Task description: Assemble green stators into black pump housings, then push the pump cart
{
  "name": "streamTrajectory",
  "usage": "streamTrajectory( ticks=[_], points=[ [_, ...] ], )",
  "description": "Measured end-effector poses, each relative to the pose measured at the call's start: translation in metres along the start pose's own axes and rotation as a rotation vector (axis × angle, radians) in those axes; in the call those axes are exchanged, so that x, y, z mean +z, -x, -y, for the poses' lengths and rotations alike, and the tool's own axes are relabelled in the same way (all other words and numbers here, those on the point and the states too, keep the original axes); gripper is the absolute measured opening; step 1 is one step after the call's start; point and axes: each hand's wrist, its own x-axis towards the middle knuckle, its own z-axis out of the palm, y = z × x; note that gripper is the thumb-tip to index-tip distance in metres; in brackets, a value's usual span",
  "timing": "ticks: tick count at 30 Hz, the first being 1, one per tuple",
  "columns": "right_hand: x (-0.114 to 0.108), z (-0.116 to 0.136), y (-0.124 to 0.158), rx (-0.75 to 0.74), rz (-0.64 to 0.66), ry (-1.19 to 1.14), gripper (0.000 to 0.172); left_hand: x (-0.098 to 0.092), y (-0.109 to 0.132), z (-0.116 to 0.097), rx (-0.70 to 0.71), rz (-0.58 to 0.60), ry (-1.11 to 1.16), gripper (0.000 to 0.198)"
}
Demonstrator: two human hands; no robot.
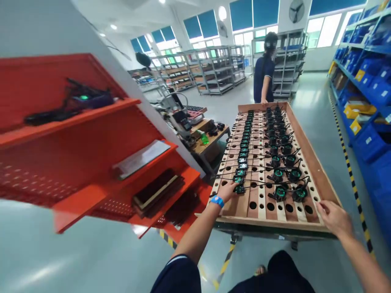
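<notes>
A long wooden tray [316, 162] full of round holes stands before me on a cart. Down its left side runs a row of small black parts with green centres and cables [244, 140]. Two rows of round black parts with green insides [278, 176] stand along the right side, with cables trailing from them. My left hand [226, 192], a blue band at its wrist, reaches over the near left corner with fingers stretched, the fingertips at the nearest black part [239, 189]. At the near right corner my right hand [335, 219] has its fingers curled over the tray's side wall.
Another person [263, 75] stands at the tray's far end, a hand on its rim. Red shelving [91, 142] is close on my left. Behind it is a workbench [210, 142] with a machine. Blue bin racks [371, 93] line the right, beside a striped floor line [351, 179].
</notes>
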Motion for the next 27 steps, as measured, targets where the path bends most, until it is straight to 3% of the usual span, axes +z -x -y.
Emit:
streamTrajectory(
  ticks=[4, 8, 14, 17, 21, 24, 27],
  points=[
    [0.002, 0.005, 0.009, 0.038, 0.007, -0.014, 0.053, 0.003, 0.000, 0.007, 0.020, 0.013, -0.030, 0.056],
    [-0.006, 0.008, 0.022, -0.013, 0.016, -0.050, 0.056, -0.003, 0.014, 0.002, 0.012, 0.024, -0.027, 0.055],
    [-0.003, -0.027, 0.028, -0.077, 0.041, -0.065, 0.056, 0.016, 0.033, -0.026, 0.013, -0.012, 0.013, 0.054],
    [-0.011, -0.052, 0.021, -0.059, 0.089, -0.066, 0.057, 0.027, 0.036, -0.047, -0.020, -0.047, 0.008, 0.060],
    [-0.038, -0.093, 0.007, -0.061, 0.146, -0.094, 0.060, 0.026, 0.047, -0.096, -0.097, -0.126, 0.001, 0.082],
    [-0.049, -0.120, -0.003, -0.117, 0.071, -0.120, 0.067, 0.020, 0.073, -0.133, -0.151, -0.208, -0.001, 0.107],
    [-0.043, -0.137, -0.010, -0.196, -0.082, -0.067, 0.072, 0.024, 0.112, -0.152, -0.169, -0.262, -0.006, 0.091]
  ],
)
